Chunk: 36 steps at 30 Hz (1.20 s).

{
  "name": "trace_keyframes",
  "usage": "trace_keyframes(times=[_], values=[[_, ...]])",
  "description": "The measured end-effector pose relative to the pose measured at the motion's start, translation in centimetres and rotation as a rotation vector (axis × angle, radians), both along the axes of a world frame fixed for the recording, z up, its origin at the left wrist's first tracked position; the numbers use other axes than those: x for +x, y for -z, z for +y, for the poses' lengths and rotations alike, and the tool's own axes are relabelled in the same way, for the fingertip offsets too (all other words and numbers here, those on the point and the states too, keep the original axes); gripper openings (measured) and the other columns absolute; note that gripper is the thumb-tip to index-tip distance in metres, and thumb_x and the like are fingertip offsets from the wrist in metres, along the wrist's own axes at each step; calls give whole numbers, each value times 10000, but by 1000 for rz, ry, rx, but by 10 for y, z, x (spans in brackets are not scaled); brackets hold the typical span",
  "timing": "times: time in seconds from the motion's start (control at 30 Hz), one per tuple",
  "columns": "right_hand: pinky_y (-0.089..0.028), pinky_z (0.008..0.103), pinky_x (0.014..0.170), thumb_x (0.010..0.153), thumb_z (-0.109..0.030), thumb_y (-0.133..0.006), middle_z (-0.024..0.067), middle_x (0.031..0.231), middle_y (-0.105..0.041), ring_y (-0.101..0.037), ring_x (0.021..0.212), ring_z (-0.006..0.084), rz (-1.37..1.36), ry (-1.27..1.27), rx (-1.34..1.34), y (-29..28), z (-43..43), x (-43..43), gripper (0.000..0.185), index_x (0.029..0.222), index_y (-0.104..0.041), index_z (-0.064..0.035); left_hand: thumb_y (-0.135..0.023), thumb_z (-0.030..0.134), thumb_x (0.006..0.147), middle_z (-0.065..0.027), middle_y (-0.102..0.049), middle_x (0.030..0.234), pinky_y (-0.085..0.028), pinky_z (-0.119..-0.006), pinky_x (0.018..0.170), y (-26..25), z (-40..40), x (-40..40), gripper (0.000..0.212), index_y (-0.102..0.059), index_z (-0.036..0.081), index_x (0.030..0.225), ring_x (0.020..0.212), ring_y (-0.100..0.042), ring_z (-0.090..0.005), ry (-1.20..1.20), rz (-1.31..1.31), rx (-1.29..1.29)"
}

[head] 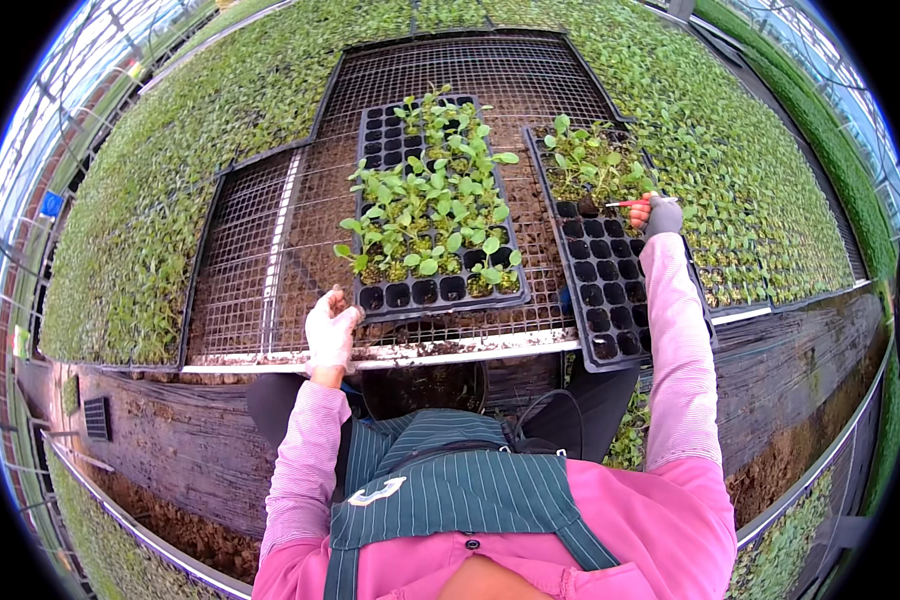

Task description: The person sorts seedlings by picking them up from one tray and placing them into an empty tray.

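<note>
My right hand (658,216), in a grey fingerless glove, holds a slim red-handled tool (630,202) over the right seedling tray (596,358). The tool's pale tip points left at a dark soil plug (588,205) below leafy seedlings (589,161). The near cells of that tray hold no plants. My left hand (331,330), in a whitish glove with bare fingertips, is beside the near left corner of the middle tray (450,306). Its thumb and fingers are apart; whether the thumb touches the tray is unclear. Larger green seedlings (435,202) fill much of the middle tray, with vacant cells at its far left and near edge.
Both trays rest on a wire mesh bench (240,262) with a white metal front rail (450,349). Dense seedling trays (157,202) surround the mesh. Under the rail sits a dark round container (424,390). A black tray (97,418) lies on the ground at left.
</note>
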State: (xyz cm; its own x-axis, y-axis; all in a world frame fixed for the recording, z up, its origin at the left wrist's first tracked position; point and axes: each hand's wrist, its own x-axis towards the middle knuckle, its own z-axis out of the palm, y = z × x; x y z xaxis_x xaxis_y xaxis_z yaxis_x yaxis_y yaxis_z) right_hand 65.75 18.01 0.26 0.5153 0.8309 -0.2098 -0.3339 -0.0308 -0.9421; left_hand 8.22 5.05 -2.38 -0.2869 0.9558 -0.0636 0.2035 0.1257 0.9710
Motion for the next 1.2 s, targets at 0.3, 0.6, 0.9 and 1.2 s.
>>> trace_keyframes(times=[0.3,0.6,0.9,1.2], values=[[-503,260,448,956,-181,-459,102,700,-619,-590,508,143,-58,-231,159,-67,-63,-89,176,922,-526,-23,-661,152,688,-127,-643,995,-471,-373,846,-32,-32,33,305,-647,39,971,945,-605,-301,77,642,383],[-484,255,438,946,-195,-469,113,683,-619,-577,480,151,-76,-528,91,-100,-102,-238,222,899,-537,11,-609,93,694,-140,-642,971,-475,-371,815,-18,-32,19,275,-644,28,959,902,-611,-312,25,567,339],[-458,218,449,920,-183,-539,76,674,-617,-572,490,112,-101,-731,91,-72,-87,-353,176,880,-564,-14,-522,59,821,-122,-630,1033,-520,-274,693,1,-11,-12,394,-546,-29,1204,759,-631,-191,22,-287,-151],[-406,401,525,896,-365,-546,142,583,-567,-573,549,294,-1169,-843,423,-97,-83,-398,336,866,-578,-31,-546,75,841,-19,-592,873,-514,-234,595,-18,-1,-7,365,-518,12,1200,654,-573,-96,44,-375,-264]])
